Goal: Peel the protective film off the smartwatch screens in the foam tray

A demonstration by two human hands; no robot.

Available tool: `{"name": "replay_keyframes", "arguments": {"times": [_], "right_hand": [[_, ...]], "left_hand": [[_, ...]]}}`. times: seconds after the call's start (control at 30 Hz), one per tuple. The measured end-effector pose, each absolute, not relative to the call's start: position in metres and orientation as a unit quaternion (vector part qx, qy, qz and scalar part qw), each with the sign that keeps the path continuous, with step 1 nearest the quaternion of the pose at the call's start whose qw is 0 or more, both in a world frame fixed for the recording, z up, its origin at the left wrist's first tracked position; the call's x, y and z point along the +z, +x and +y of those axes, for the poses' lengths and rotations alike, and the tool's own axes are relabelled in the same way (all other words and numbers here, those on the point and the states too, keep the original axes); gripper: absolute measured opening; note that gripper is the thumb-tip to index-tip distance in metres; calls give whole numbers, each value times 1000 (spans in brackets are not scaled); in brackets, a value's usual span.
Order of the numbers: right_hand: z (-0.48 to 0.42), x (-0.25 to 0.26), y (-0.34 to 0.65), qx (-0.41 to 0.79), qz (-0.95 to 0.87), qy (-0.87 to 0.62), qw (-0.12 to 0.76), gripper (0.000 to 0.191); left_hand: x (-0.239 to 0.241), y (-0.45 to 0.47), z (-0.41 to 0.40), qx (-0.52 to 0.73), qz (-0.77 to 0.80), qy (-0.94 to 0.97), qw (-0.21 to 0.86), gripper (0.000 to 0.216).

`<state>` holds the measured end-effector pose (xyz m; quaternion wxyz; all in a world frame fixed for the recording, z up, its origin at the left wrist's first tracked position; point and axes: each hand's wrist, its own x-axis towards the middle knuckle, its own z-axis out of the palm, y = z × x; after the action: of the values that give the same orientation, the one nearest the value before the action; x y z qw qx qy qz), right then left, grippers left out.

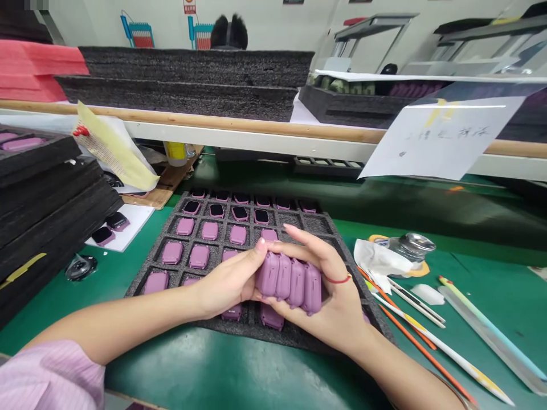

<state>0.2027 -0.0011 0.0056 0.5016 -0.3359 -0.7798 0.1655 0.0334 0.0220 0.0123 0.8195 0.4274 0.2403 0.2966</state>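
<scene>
Both hands meet over the near edge of a black foam tray (318, 223) on the green table. My right hand (337, 296) cradles a row of several purple watch cases (290, 282) standing side by side in its palm, fingers curled over them. My left hand (226, 282) grips the left end of that row, thumb and fingers pressed on the first case. The tray's cells hold more purple cases (199, 256), some face down, and the far rows show dark screens (217, 210). Some far right cells are bare.
Stacked black foam trays (38, 193) stand at the left, with two watch cases on a white sheet (128, 225). Right of the tray lie a small metal-capped bottle (412, 246), white cloth, and several thin sticks (427, 341). A raised shelf carries more foam trays (192, 74) and a paper note (444, 136).
</scene>
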Motion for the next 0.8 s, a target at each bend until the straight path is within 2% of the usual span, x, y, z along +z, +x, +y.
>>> {"name": "replay_keyframes", "arguments": {"times": [0.33, 0.73, 0.8], "right_hand": [[2, 0, 205, 168, -780, -343, 495, 86], [6, -10, 200, 177, -781, -343, 491, 93], [6, -11, 201, 177, -786, -333, 490, 95]], "left_hand": [[4, 33, 28, 304, 220, 426, 823, 57], [-10, 29, 36, 318, 248, 486, 775, 65], [-7, 27, 36, 321, 237, 526, 751, 61]]}}
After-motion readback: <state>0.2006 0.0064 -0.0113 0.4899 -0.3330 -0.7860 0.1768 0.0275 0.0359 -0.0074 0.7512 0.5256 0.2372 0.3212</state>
